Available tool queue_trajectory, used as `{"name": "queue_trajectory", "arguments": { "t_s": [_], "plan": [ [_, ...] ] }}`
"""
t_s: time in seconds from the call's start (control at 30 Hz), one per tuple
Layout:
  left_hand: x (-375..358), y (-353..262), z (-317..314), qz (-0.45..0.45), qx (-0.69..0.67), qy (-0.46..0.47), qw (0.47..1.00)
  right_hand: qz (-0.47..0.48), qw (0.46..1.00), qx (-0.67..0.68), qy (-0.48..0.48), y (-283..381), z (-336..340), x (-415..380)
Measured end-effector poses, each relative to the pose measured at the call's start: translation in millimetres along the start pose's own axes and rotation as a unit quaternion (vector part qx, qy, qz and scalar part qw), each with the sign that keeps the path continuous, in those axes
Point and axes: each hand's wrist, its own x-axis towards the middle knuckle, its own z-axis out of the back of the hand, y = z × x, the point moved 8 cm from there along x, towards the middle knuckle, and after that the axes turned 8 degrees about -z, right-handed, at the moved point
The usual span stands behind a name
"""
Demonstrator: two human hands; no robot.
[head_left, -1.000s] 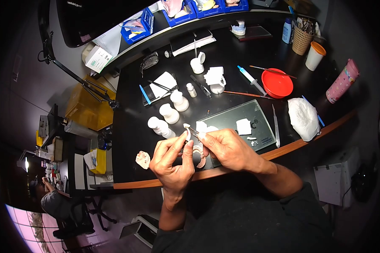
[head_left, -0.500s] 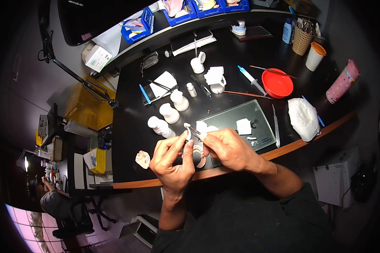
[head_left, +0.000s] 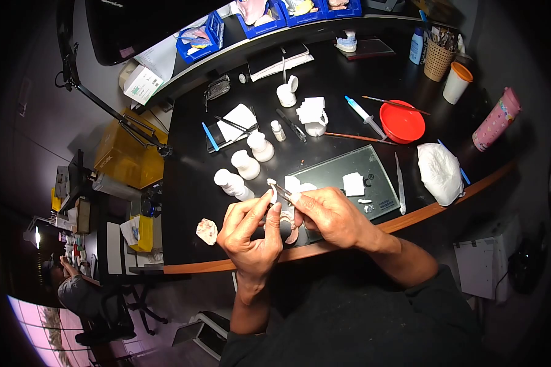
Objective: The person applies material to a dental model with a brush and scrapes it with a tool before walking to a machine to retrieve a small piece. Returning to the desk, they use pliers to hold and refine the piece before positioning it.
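Pinched between the thumb and fingers of my left hand [head_left: 251, 235] is a small curved white piece [head_left: 273, 193]. My right hand [head_left: 333, 215] grips a thin metal tool [head_left: 283, 192], whose tip meets the white piece. Right below the fingers, a pinkish dental model [head_left: 292, 232] shows in part near the table edge; the hands cover the rest. Behind my right hand lies a glass plate [head_left: 343, 162] bearing a folded white pad [head_left: 353, 184] and small white bits. Another pinkish plaster piece [head_left: 207, 232] rests left of my left hand.
Several white bottles [head_left: 245, 164] stand beyond my left hand. To the right are a scalpel-like tool [head_left: 400, 183], a red bowl [head_left: 403, 122], a syringe [head_left: 364, 115] and a bunched white bag [head_left: 441, 173]. A lamp arm [head_left: 110, 110] reaches over the left side. Another person's sleeve [head_left: 78, 293] shows far left.
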Motion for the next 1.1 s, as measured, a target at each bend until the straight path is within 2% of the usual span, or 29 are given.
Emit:
{"name": "queue_trajectory", "arguments": {
  "t_s": [0.13,0.83,1.1],
  "plan": [
    [-0.2,1.6,-1.7,0.005,-0.001,0.000,1.000,0.017,1.000,-0.014,0.000,2.2,1.6,-0.1],
    [-0.5,1.3,-3.4,0.016,-0.014,-0.004,1.000,-0.016,1.000,-0.017,-0.019,1.5,0.4,-2.2],
    [-2.4,2.7,-4.0,0.010,-0.017,-0.008,1.000,0.012,1.000,-0.019,-0.008,-0.7,2.6,-3.0]
  ]
}}
